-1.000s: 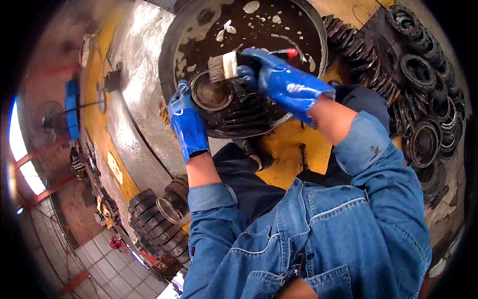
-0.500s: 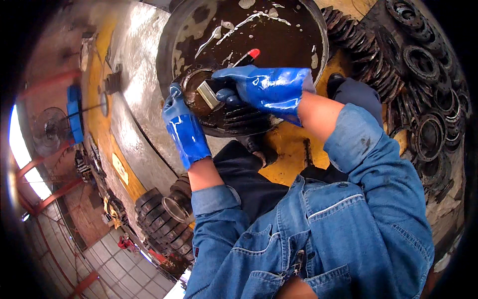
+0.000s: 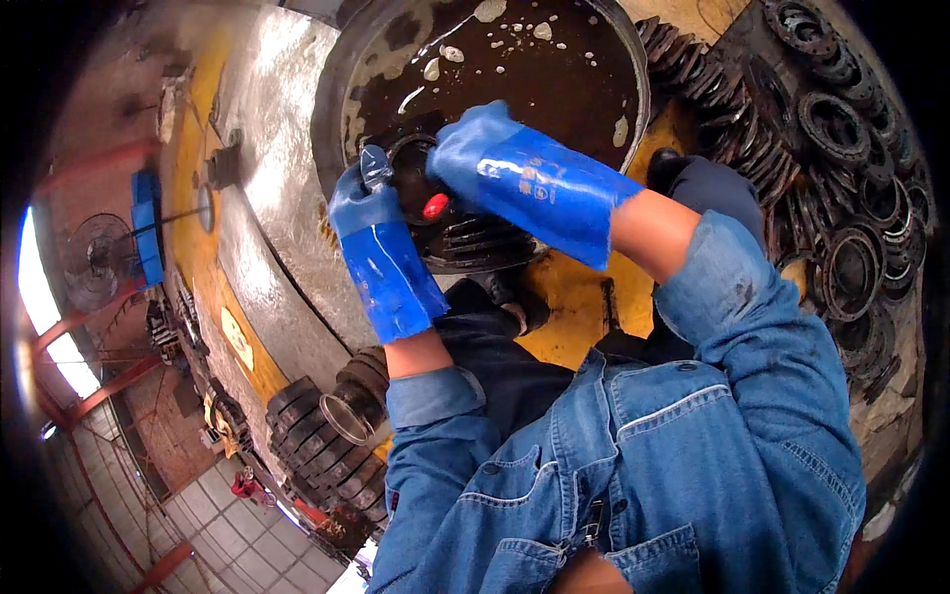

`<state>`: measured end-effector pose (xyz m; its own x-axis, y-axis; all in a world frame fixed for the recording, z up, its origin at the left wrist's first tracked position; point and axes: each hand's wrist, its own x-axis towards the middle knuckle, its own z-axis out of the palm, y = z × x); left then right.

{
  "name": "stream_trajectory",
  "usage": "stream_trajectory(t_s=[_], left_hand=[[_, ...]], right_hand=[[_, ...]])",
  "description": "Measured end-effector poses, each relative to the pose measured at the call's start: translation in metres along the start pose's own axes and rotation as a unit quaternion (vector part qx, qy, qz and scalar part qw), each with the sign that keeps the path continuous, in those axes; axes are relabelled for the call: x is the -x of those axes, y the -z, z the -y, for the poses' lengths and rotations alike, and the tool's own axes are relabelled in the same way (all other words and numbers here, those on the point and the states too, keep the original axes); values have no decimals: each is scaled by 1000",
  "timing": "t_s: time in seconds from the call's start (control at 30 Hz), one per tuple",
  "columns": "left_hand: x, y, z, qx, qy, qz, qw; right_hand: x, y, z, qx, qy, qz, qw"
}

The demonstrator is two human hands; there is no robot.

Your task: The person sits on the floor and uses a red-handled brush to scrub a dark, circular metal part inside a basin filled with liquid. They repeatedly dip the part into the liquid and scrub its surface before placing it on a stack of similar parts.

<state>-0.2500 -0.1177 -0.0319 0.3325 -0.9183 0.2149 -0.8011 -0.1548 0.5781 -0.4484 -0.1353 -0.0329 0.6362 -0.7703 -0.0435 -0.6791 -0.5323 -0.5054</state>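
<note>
Both my hands wear blue rubber gloves over a round basin (image 3: 641, 109) of dark liquid with pale foam patches. My left hand (image 3: 371, 188) is closed on the left edge of a dark metal ring (image 3: 408, 140), with the thumb raised over the rim. On the ring's other side my right hand (image 3: 475, 144) is closed round a scraper, whose red handle end (image 3: 435, 206) sticks out below the fingers. The glove hides its blade. Just below, several dark rings (image 3: 485, 241) lie stacked at the basin's near edge.
Many black rings (image 3: 841, 129) lie piled and in rows on the right. A stack of dark ribbed parts (image 3: 317, 426) stands at lower left beside a round metal piece (image 3: 346, 418). A fan (image 3: 104, 252) is at far left. Yellow floor (image 3: 564, 307) shows below the basin.
The scraper has turned over: its metal blade showed and its red end pointed up and away; now the red end points toward me. My right hand rose slightly; my left shifted a little right.
</note>
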Motion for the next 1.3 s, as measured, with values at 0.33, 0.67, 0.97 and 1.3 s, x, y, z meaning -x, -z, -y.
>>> stream_trajectory(t_s=[0.33, 0.67, 0.97, 1.3], left_hand=[[-10, 6, 12, -20, 43, 37, 998], [-1, 9, 13, -33, 14, 13, 999], [1, 6, 20, 38, 100, 14, 994], [0, 0, 21, -28, 16, -26, 999]], right_hand=[[24, -48, -85, -174, -354, -130, 910], [3, -60, -44, -648, -23, -292, 704], [50, -71, -35, -597, -292, -58, 745], [37, -42, -18, -685, -193, -187, 677]])
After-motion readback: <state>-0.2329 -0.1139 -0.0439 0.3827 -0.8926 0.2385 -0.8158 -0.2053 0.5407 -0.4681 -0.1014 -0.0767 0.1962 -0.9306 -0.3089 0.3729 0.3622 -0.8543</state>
